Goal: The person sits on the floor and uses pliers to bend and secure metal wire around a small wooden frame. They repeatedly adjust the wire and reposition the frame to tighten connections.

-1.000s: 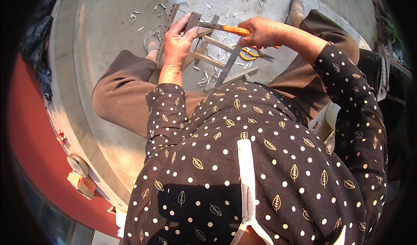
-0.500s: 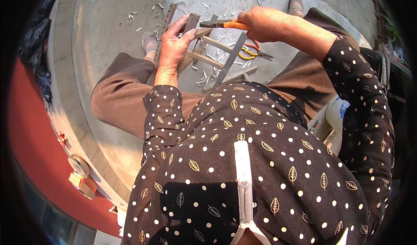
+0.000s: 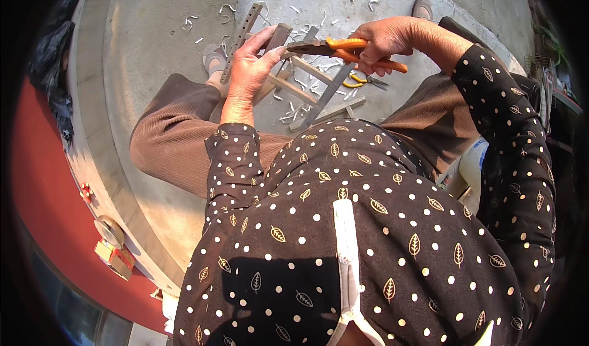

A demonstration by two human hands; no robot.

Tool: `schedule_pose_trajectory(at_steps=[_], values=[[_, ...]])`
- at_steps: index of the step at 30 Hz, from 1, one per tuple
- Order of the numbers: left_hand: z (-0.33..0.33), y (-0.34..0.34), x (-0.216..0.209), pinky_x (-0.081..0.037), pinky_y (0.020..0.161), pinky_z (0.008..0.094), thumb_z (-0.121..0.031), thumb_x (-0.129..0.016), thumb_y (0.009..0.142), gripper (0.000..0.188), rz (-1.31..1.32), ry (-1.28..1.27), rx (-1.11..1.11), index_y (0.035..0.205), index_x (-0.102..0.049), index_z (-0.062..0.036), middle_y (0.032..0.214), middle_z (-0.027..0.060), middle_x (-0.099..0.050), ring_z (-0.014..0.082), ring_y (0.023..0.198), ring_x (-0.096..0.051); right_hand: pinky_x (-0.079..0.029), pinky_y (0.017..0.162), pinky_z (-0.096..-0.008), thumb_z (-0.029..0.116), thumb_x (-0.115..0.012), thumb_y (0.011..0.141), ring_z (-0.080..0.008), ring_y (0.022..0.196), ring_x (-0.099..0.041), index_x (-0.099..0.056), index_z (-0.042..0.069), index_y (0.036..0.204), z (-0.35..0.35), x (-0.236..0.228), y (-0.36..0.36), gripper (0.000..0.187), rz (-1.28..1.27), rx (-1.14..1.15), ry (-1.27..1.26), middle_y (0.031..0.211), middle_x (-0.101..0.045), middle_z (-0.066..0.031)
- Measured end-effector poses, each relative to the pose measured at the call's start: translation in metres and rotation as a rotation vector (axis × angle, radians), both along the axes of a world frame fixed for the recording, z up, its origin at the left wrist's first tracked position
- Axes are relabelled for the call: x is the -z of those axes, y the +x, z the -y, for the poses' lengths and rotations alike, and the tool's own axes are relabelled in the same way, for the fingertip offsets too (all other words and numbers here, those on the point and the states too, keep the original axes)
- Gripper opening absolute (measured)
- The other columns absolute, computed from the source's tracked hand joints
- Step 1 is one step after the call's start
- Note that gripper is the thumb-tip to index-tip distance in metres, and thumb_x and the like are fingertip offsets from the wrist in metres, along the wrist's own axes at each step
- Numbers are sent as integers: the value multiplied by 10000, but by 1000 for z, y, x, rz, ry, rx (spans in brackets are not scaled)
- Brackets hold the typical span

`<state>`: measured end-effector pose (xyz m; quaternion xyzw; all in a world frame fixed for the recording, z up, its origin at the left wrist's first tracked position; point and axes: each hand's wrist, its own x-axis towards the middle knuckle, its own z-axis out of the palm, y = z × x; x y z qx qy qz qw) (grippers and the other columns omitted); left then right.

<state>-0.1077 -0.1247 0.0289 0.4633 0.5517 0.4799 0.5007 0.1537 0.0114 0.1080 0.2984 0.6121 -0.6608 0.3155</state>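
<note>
My left hand [image 3: 246,73] is closed around the end of a dark wooden bar [image 3: 281,34], part of a wooden frame [image 3: 297,91] standing low between my legs. A row of holes runs along another bar [image 3: 244,39] of this frame, just left of my fingers. In my right hand [image 3: 390,38] is a pair of orange-handled pliers [image 3: 336,47], its handles spread. Its dark jaws point left, close by my left thumb and the dark bar. Whether they grip anything is too small to tell. A thin wire shows near the bar tops.
Yellow-handled cutters [image 3: 356,82] lie on the ground right of the frame. White curled scraps [image 3: 299,111] litter the concrete around it. To the left runs a pale ledge [image 3: 116,168] beside a red surface [image 3: 55,205], with a small box [image 3: 115,259]. A white container [image 3: 473,162] stands by my right leg.
The pliers' handles have spread apart and my right hand has turned, its fingers now lower around them. The frame and my left hand appear slightly lower and farther right.
</note>
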Motion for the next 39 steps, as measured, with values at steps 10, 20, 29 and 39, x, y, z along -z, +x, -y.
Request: schedule_pose_trajectory(at_steps=[10, 20, 29, 39], values=[[-3, 7, -11, -462, 935, 300, -90, -717, 789, 483, 77, -68, 58, 1246, -581, -12, 1156, 91, -634, 165, 1046, -592, -517, 691, -343, 110, -666, 767, -230, 701, -650, -573, 61, 1154, 28, 3, 6, 401, -26, -144, 586, 775, -666, -117], [-3, 7, -9, -471, 921, 301, -74, -714, 780, 487, 84, -74, 45, 1246, -583, -15, 1130, 91, -645, 157, 1022, -602, -536, 740, -410, 84, -647, 794, -318, 808, -676, -603, 46, 1074, 37, -37, -7, 286, 61, -347, 912, 851, -680, -164], [-8, 18, -6, -492, 889, 293, -60, -707, 784, 476, 96, -52, 7, 1240, -580, -5, 1110, 102, -652, 157, 998, -615, -510, 629, -303, 143, -621, 780, -181, 732, -616, -540, 4, 1098, 108, 30, 16, 357, -67, 550, -26, 812, -612, -122], [-11, 8, 3, -502, 859, 293, -77, -721, 783, 483, 74, -22, -120, 1238, -579, -1, 1065, 111, -663, 154, 956, -620, -515, 758, -376, 197, -591, 831, -227, 868, -647, -543, -32, 1067, 109, 36, 20, 332, -122, 638, 76, 889, -649, -148]])
